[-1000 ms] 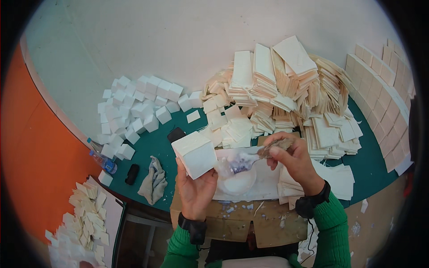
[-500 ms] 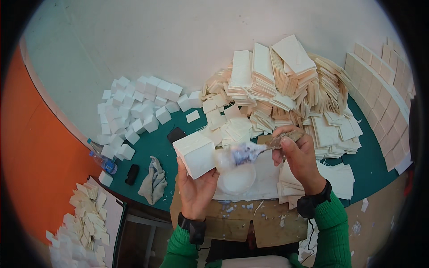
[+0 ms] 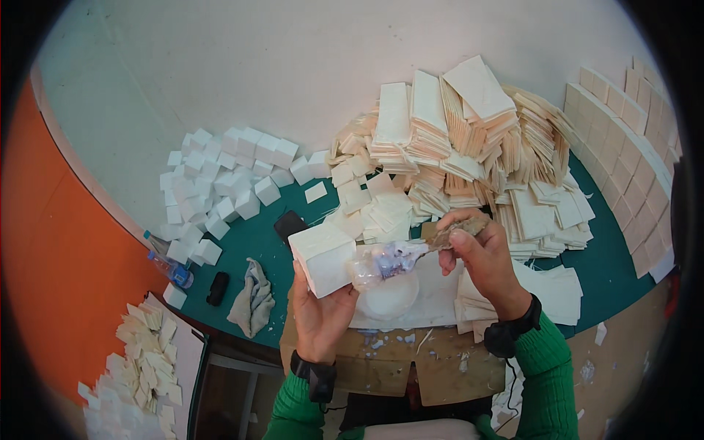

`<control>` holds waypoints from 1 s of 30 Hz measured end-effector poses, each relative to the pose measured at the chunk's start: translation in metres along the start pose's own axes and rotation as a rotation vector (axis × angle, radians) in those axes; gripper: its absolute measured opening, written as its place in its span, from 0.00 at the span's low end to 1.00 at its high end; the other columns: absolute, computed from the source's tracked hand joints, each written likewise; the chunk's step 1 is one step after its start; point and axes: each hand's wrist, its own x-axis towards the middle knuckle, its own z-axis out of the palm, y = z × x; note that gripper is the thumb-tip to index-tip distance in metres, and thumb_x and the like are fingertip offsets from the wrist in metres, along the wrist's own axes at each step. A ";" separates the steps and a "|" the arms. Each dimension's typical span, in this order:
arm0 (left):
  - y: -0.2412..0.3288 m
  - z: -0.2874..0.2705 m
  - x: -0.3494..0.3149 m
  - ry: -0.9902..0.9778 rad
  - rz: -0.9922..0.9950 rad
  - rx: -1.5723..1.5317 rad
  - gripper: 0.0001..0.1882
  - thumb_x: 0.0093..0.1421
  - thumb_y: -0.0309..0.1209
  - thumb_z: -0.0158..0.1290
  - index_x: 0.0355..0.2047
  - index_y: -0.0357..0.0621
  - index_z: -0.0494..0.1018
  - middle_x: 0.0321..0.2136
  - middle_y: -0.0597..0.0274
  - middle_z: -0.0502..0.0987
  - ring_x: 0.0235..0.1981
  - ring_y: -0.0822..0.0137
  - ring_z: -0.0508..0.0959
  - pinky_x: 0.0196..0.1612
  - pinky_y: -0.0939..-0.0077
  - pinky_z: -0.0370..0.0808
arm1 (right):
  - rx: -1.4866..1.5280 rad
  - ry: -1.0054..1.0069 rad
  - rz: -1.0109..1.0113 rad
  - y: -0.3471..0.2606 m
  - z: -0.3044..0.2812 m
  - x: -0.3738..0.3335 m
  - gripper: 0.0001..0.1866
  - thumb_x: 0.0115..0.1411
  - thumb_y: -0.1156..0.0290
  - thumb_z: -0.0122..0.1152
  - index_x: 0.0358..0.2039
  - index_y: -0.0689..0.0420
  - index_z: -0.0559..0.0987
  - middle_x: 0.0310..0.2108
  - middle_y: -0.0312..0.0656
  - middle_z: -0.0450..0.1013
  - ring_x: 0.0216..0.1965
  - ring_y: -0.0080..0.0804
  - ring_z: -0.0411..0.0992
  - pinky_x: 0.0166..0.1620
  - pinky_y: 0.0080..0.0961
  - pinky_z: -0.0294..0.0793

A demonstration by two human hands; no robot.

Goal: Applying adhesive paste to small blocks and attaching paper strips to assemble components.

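Observation:
A white box-shaped block (image 3: 328,268) rests in my left hand (image 3: 323,319), its fingers wrapped round the underside and side. My right hand (image 3: 480,253) grips the brown, crusted handle of a smeared brush-like tool (image 3: 396,260). Blue-white smears coat its middle, and its pale, translucent head meets the block's right side. Below the tool lies a round white dish (image 3: 392,299) on a pale sheet (image 3: 440,312), partly hidden by the tool and my left hand.
White blocks (image 3: 220,176) are heaped at the far left. Stacks of cream panels (image 3: 429,121) stand at the back, with small squares (image 3: 378,209) before them. A grey cloth (image 3: 253,297), black phone-like object (image 3: 291,226) and bottle (image 3: 176,273) lie left. Block rows (image 3: 616,158) line the right.
The tool, blurred before, is now sharper; it and my right hand have shifted slightly down and left. The block has moved a little to the right in my left hand.

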 end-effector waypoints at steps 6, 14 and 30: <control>0.002 -0.011 0.001 -0.018 -0.015 0.013 0.27 0.62 0.51 0.47 0.58 0.55 0.62 0.55 0.62 0.67 0.54 0.60 0.67 0.55 0.60 0.65 | 0.076 0.066 -0.112 -0.001 -0.001 0.000 0.18 0.61 0.61 0.55 0.43 0.63 0.70 0.23 0.40 0.72 0.21 0.24 0.69 0.27 0.23 0.72; 0.015 -0.024 -0.004 0.025 0.422 0.330 0.29 0.61 0.45 0.51 0.58 0.44 0.61 0.56 0.59 0.67 0.56 0.58 0.66 0.57 0.60 0.63 | -0.190 0.011 0.032 -0.007 -0.004 0.001 0.12 0.60 0.67 0.58 0.39 0.62 0.73 0.24 0.36 0.72 0.23 0.18 0.69 0.25 0.15 0.69; 0.037 -0.049 -0.036 0.112 0.449 0.810 0.42 0.50 0.27 0.62 0.62 0.38 0.53 0.53 0.58 0.67 0.55 0.65 0.67 0.58 0.71 0.63 | -0.938 -0.702 0.355 -0.032 -0.016 0.004 0.20 0.57 0.64 0.63 0.48 0.59 0.74 0.24 0.40 0.74 0.25 0.23 0.72 0.31 0.22 0.71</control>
